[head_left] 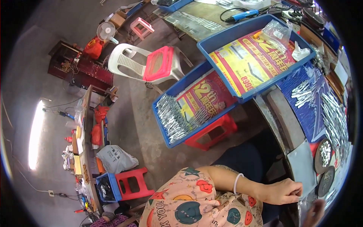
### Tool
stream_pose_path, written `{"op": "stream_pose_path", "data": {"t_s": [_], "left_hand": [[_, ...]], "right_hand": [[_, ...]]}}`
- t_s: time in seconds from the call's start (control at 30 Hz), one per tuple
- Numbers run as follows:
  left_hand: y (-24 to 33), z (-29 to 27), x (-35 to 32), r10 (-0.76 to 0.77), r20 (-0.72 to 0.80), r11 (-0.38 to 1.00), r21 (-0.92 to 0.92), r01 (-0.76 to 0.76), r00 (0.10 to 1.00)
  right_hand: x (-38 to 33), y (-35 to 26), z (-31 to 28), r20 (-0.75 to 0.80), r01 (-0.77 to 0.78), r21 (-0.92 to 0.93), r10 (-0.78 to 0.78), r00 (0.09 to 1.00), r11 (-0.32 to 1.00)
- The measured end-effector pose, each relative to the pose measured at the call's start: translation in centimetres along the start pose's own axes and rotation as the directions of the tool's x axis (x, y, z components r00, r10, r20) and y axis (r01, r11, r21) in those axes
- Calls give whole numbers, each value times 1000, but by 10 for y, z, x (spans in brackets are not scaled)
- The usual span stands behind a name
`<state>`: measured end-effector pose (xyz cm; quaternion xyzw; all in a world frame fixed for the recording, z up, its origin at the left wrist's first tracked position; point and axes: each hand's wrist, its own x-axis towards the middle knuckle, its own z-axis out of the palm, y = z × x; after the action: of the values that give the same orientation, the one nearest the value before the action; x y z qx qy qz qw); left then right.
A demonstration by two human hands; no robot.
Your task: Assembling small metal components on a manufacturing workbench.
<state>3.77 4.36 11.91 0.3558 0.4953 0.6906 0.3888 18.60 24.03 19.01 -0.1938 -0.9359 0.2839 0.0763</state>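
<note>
My left hand (284,192), with a pale bracelet on its wrist, is closed at the edge of the worktable. Its fingers are curled in, and whatever they may hold is hidden. Close beside it, my right hand (316,212) is blurred and partly in shadow, so its fingers do not show clearly. A flat grey plate (300,166) lies just beyond my left hand. Next to the plate are a round dark dish (320,163) of small silvery pieces and a second dark round dish (326,182). Many slender metal pieces (334,119) are spread farther along the table.
A blue tray (223,90) lined with a printed sheet overlaps the table corner. Below it, another blue tray (168,142) of slender metal parts rests on a red stool (215,134). A white chair (126,64) and another red stool (132,183) stand to the left.
</note>
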Motion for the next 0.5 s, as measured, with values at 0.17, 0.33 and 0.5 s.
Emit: {"op": "stream_pose_path", "data": {"t_s": [0.17, 0.33, 0.5], "left_hand": [[-9, 9, -6, 188, -65, 975, 130, -178, 980], [0, -6, -13, 175, -108, 970, 189, -153, 979], [-1, -18, -14, 160, -75, 975, 170, -146, 984]], "right_hand": [[-31, -52, 62, -41, 71, 260, -63, 997, 963], [-22, -59, 82, -129, 129, 331, -91, 987, 935], [-17, -65, 90, -124, 90, 281, -57, 991, 955]]}}
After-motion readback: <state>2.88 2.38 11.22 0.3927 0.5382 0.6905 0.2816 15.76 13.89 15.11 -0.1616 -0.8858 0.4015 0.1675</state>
